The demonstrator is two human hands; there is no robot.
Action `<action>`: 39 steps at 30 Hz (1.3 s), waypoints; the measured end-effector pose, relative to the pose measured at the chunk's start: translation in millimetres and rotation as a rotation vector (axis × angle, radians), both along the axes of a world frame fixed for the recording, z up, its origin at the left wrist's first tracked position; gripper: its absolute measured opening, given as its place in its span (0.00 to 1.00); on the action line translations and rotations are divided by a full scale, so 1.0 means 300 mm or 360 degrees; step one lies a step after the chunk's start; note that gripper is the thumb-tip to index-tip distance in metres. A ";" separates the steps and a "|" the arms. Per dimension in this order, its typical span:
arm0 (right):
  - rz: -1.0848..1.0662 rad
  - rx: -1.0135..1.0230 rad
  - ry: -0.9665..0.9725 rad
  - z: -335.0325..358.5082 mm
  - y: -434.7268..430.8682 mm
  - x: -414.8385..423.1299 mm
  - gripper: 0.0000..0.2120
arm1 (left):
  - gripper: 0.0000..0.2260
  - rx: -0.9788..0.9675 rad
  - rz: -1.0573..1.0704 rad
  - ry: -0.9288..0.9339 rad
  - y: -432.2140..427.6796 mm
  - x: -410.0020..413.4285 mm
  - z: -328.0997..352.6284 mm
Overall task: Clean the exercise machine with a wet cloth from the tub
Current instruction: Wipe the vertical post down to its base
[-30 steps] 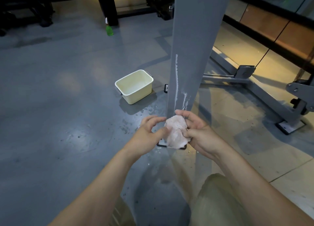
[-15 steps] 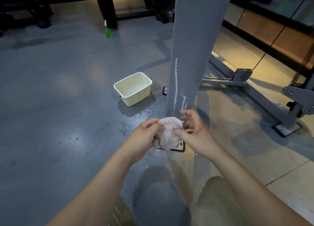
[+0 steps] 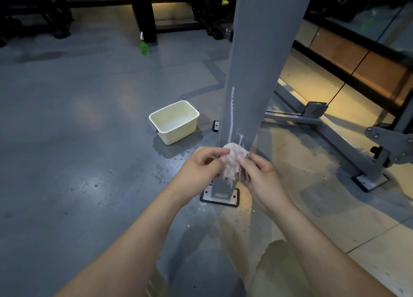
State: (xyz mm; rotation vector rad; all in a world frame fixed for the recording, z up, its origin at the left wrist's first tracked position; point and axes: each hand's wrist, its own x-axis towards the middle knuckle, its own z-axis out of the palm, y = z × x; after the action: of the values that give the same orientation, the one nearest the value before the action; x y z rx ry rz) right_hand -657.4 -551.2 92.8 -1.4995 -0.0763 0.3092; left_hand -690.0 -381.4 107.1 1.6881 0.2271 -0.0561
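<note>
Left hand [image 3: 200,168] and right hand [image 3: 259,176] both grasp the bunched pink cloth [image 3: 232,162], fingers curled on its left and right sides. The cloth is held before the foot of the grey machine post [image 3: 259,73], above the base plate [image 3: 220,196]; contact with the post cannot be told. The cream tub [image 3: 181,135] sits on the floor at 10 o'clock from the cloth, apart from both hands, and a green spray bottle [image 3: 144,47] stands farther off at 11 o'clock.

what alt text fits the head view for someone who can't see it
A left hand and right hand grip a crumpled pale pink cloth in front of the grey metal upright of an exercise machine, streaked with white foam. A cream rectangular plastic tub sits on the grey floor left of it, a green spray bottle farther back.
</note>
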 end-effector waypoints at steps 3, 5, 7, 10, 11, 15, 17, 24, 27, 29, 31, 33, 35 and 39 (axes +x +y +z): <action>-0.0033 0.0352 0.0296 0.029 -0.002 0.016 0.15 | 0.14 0.0193 -0.0105 -0.0102 -0.008 0.005 -0.003; -0.0047 0.0438 0.0393 0.042 -0.005 0.023 0.16 | 0.18 0.0241 -0.0133 -0.0124 -0.019 0.014 -0.017; -0.0011 0.0445 0.0404 0.047 -0.002 0.026 0.16 | 0.15 0.0185 -0.0063 -0.0140 -0.029 0.019 -0.031; -0.0022 0.0211 0.0251 0.041 0.009 0.027 0.13 | 0.09 -0.0084 0.0072 -0.0099 -0.027 0.018 -0.024; -0.0036 0.0130 0.0198 0.035 0.010 0.028 0.11 | 0.09 -0.0191 0.0074 -0.0092 -0.021 0.017 -0.022; 0.0044 0.0199 0.0302 0.029 0.015 0.034 0.12 | 0.08 -0.0590 0.0066 -0.0025 0.003 0.022 -0.017; 0.0132 0.0294 0.0344 0.031 0.014 0.034 0.13 | 0.06 -0.0566 0.0047 -0.0024 0.006 0.032 -0.021; -0.0129 0.0165 -0.0125 0.048 0.031 0.084 0.04 | 0.08 -0.0221 0.0242 -0.0172 -0.003 0.115 -0.043; -0.0293 -0.0550 -0.0992 0.148 0.006 0.129 0.07 | 0.12 -0.0164 0.0352 -0.0264 0.020 0.150 -0.037; -0.0393 -0.1043 -0.1673 0.237 -0.002 0.157 0.07 | 0.16 -0.0187 0.0417 -0.0323 0.037 0.153 -0.046; -0.0453 -0.1328 -0.2149 0.301 0.009 0.191 0.04 | 0.19 -0.0203 0.0421 -0.0399 0.032 0.141 -0.063; -0.0454 -0.1557 -0.2402 0.316 0.033 0.240 0.05 | 0.20 -0.0207 0.0399 -0.0433 0.014 0.140 -0.084; -0.0451 -0.1671 -0.2496 0.292 0.047 0.294 0.07 | 0.20 -0.0226 0.0369 -0.0431 -0.006 0.145 -0.093; -0.0495 -0.1638 -0.2529 0.257 0.046 0.323 0.10 | 0.20 -0.0196 0.0354 -0.0471 -0.021 0.178 -0.099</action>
State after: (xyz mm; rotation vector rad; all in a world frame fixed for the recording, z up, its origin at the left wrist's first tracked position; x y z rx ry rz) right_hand -560.4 -537.4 170.0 -2.3662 -1.0482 -1.3522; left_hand -636.7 -387.6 77.3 1.5179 0.1830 0.3376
